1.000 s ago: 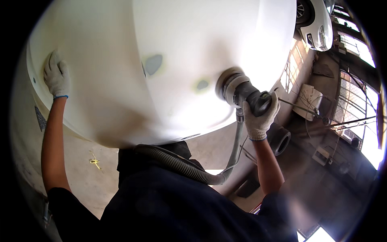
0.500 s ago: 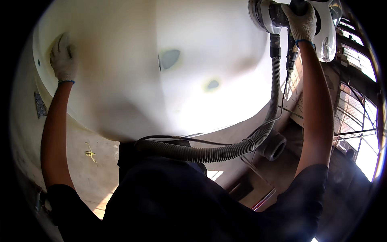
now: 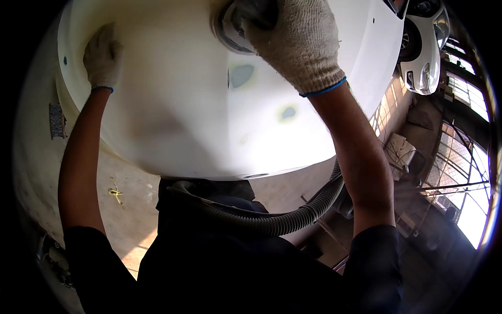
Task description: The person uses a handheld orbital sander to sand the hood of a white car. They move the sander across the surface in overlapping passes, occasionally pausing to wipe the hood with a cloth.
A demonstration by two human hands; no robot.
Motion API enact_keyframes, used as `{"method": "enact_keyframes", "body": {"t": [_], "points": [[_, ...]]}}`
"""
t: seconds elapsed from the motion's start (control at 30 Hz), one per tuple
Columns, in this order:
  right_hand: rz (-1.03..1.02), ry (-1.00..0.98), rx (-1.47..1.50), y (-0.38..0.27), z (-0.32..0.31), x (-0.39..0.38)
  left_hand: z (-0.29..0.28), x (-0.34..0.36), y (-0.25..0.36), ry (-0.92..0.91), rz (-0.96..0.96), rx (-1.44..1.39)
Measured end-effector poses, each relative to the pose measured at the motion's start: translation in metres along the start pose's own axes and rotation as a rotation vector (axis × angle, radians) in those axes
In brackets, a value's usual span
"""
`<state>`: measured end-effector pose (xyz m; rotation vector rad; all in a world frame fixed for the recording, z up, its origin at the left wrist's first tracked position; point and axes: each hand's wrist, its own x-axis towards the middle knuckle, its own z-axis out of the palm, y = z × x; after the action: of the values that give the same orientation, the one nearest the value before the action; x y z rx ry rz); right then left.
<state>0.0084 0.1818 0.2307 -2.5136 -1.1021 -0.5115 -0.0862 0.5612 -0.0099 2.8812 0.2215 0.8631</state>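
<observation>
panel: a big white curved body panel fills the upper middle of my view; i place everything else from it.
panel surface: smooth and pale, with two grey filler spots ringed in yellow, one near the panel's centre, a smaller one lower and toward its right side.
floor: dusty concrete floor shows below the panel's lower edge, with a small yellow scrap lying on it under the panel's left part.
room: beyond the panel's right edge stand a white car and tall bright windows.
left hand: my gloved left hand lies flat and spread open on the panel near its upper left edge, gripping nothing.
right hand: my gloved right hand is closed around the round sander, which sits against the panel at its top centre.
hose: a ribbed grey hose loops below the panel's lower edge, across my dark shirt and up toward the panel's right side.
edges: the panel's lower rim curves just above my chest; its left edge drops away beside my left forearm.
open room: bare floor lies left of and below the panel; right of it the space is crowded with the car and dark clutter.
</observation>
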Motion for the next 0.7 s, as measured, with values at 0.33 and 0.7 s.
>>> {"method": "enact_keyframes", "body": {"t": [0.33, 0.7], "points": [[0.03, -0.214, 0.063, -0.099, -0.017, -0.169, 0.002, -0.002, -0.001, -0.1, -0.1, 0.063], [0.623, -0.166, -0.124, -0.034, -0.094, -0.324, -0.004, -0.002, 0.007, -0.082, -0.057, 0.029]]}}
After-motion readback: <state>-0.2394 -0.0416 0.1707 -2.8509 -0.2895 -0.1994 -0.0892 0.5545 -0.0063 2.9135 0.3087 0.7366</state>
